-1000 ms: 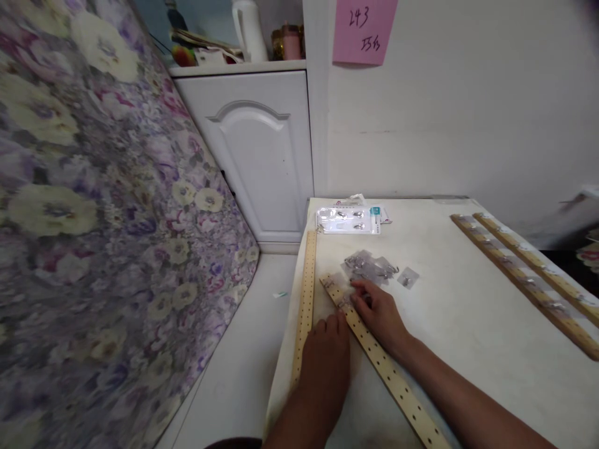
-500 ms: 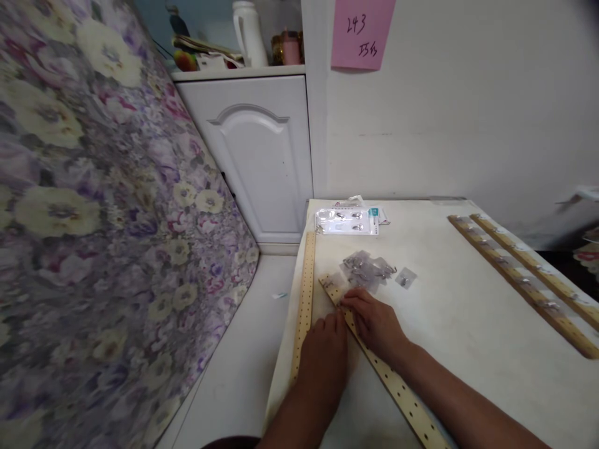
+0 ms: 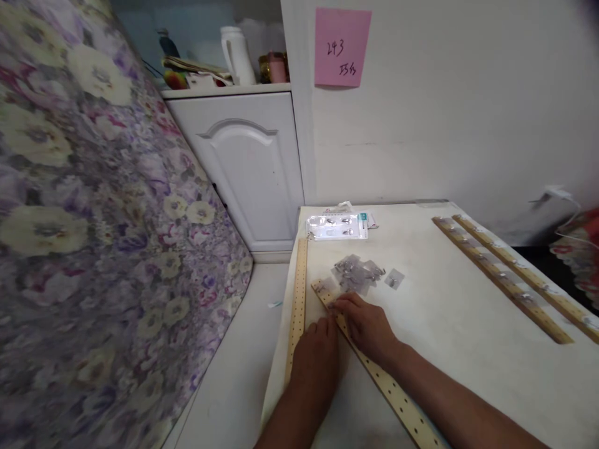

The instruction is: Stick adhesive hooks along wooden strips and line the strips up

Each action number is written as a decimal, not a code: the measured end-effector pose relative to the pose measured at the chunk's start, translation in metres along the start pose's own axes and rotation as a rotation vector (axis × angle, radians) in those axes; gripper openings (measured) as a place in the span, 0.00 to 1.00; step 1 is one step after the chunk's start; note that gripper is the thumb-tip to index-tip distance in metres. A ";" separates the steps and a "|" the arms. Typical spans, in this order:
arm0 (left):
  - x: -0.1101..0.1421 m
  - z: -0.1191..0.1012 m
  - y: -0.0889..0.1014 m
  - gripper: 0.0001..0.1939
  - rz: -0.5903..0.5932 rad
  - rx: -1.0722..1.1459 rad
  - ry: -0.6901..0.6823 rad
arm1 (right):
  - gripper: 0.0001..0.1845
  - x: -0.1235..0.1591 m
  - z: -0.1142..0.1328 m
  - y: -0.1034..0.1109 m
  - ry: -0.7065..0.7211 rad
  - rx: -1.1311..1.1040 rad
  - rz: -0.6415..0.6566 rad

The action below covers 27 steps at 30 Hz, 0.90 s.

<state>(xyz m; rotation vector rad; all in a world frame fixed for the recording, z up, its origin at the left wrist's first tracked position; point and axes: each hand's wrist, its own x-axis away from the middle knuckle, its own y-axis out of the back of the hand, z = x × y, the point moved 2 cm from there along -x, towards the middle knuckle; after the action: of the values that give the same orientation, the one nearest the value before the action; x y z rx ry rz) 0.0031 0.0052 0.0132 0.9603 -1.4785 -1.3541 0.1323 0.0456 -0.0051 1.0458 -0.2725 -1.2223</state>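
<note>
A pale wooden strip with rows of holes [image 3: 406, 408] lies slantwise on the table under both hands. My left hand [image 3: 319, 352] is closed, its fingertips at the strip's left edge. My right hand [image 3: 367, 321] bends over the strip from the right, thumb and fingers pinched together near its far end; whatever they hold is hidden. On that far end sits a metal hook on a clear square backing [image 3: 324, 287]. Just beyond my fingers lies a pile of similar clear-backed hooks [image 3: 358, 274]. A single hook [image 3: 394, 279] rests to the pile's right.
Another perforated strip [image 3: 298, 305] runs along the table's left edge. Two wooden strips with hooks attached [image 3: 491, 265] lie at the right. Hook packaging [image 3: 337, 227] is at the back. A floral curtain [image 3: 107, 249] hangs left, beside a white cabinet [image 3: 248, 181].
The camera view has shifted, so the scene sits a little lower and further left. Both hands stay at about the same spot on the strip.
</note>
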 end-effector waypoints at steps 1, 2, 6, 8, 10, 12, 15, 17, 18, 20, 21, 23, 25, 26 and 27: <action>0.000 0.001 0.000 0.25 0.005 0.003 -0.001 | 0.19 0.001 -0.002 0.001 -0.004 -0.010 -0.020; 0.000 0.001 -0.001 0.25 0.007 0.002 -0.004 | 0.19 0.001 -0.004 0.002 -0.013 -0.014 -0.047; 0.000 0.002 -0.002 0.26 -0.004 -0.010 -0.007 | 0.14 -0.006 -0.025 0.011 -0.131 0.040 -0.189; 0.001 0.002 -0.003 0.26 -0.008 -0.001 -0.010 | 0.12 -0.012 -0.037 0.015 -0.208 0.102 -0.245; 0.002 0.002 -0.002 0.27 -0.012 0.009 -0.015 | 0.12 -0.020 -0.047 0.016 -0.262 0.157 -0.267; 0.004 0.001 -0.002 0.27 -0.021 0.011 -0.017 | 0.11 -0.026 -0.052 0.015 -0.295 0.186 -0.253; 0.006 0.002 0.001 0.27 -0.034 0.021 -0.013 | 0.10 -0.030 -0.052 0.014 -0.313 0.170 -0.233; 0.007 0.003 0.004 0.26 -0.028 0.046 -0.015 | 0.11 -0.029 -0.052 0.016 -0.321 0.108 -0.260; 0.008 0.003 0.006 0.25 -0.022 0.067 -0.018 | 0.11 -0.028 -0.051 0.019 -0.321 0.061 -0.284; 0.009 0.003 0.010 0.19 -0.009 0.124 -0.021 | 0.12 -0.023 -0.050 0.025 -0.310 -0.046 -0.329; 0.009 0.003 0.012 0.16 -0.003 0.156 -0.020 | 0.12 -0.020 -0.049 0.029 -0.299 -0.104 -0.341; 0.011 0.002 0.015 0.13 0.007 0.210 -0.021 | 0.13 -0.011 -0.044 0.034 -0.274 -0.216 -0.326; 0.014 0.000 0.016 0.13 0.024 0.230 -0.020 | 0.12 0.000 -0.038 0.038 -0.255 -0.298 -0.264; 0.015 0.000 0.016 0.13 0.033 0.229 -0.019 | 0.12 0.006 -0.034 0.038 -0.243 -0.324 -0.223; 0.017 -0.001 0.015 0.13 0.044 0.224 -0.017 | 0.12 0.011 -0.031 0.037 -0.222 -0.342 -0.174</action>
<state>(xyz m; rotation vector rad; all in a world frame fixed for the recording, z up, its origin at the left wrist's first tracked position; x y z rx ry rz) -0.0009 -0.0093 0.0301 1.0519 -1.6808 -1.1856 0.1811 0.0503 0.0036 0.6478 -0.1371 -1.4856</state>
